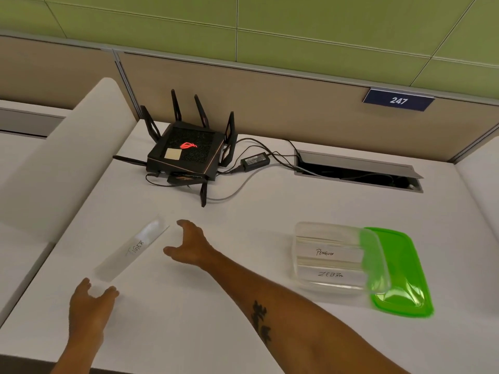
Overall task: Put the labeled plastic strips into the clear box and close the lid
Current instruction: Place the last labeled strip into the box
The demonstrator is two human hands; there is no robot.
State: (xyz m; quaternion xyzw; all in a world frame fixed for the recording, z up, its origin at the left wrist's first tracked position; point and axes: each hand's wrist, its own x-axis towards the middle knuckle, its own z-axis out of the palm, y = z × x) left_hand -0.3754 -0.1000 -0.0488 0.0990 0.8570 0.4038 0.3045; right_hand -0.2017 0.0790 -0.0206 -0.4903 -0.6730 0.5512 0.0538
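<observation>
Both hands, left hand (90, 303) & right hand (189, 245), empty w/ spread fingers by TIGER strip (133, 251) at lower left; thin, slick — could skid off on pickup.

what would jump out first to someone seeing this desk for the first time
Likely the bright green lid at the right, lying beside and partly under the clear box, which already holds strips marked PENGUIN and ZEBRA. Next, the black router with its glowing red logo at the back of the desk. Nearer, the left hand and right hand flank the TIGER strip, not touching it.
</observation>
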